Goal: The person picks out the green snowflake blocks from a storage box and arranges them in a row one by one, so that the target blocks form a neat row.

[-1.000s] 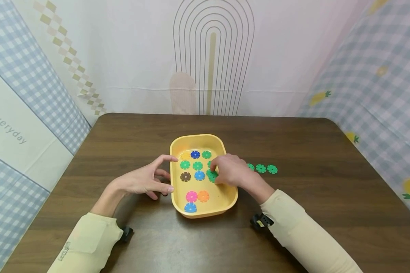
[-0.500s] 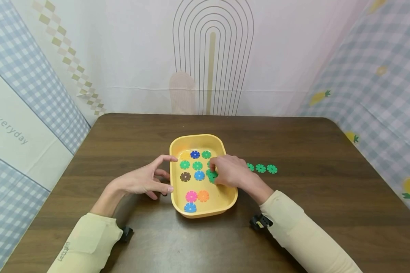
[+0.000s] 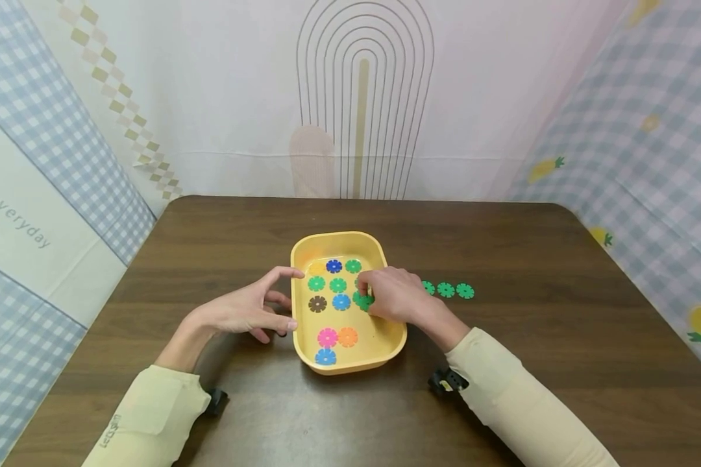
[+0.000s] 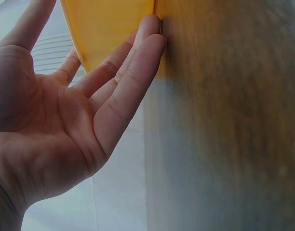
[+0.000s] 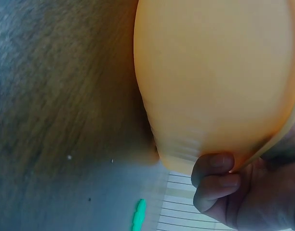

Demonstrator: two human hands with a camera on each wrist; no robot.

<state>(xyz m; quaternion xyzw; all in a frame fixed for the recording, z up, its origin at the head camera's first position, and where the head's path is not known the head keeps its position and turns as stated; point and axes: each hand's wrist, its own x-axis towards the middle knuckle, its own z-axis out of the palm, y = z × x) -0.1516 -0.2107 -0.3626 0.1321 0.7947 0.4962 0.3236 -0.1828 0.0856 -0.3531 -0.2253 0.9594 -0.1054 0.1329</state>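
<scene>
A yellow plastic bin point(image 3: 380, 347) stands in the middle of the table with flat notched plastic discs on its floor. My right hand point(image 3: 396, 295) reaches over the right rim, its thumb and index finger pinching the edge of a green notched disc point(image 3: 362, 300). Its other fingers curl outside the bin wall point(image 5: 210, 86) in the right wrist view. At the left rim my left hand point(image 3: 245, 308) rests its index finger and thumb. The left wrist view shows the lower fingers point(image 4: 133, 77) extended along the bin's outer wall. Part of another green disc is hidden behind my right hand.
Blue, brown, pink and orange discs point(image 3: 347, 336) lie in the bin beside several more green ones. To its right, a row of green discs point(image 3: 446, 289) lies on the brown table point(image 3: 502, 246). Patterned cloth point(image 3: 233, 104) hangs behind the table.
</scene>
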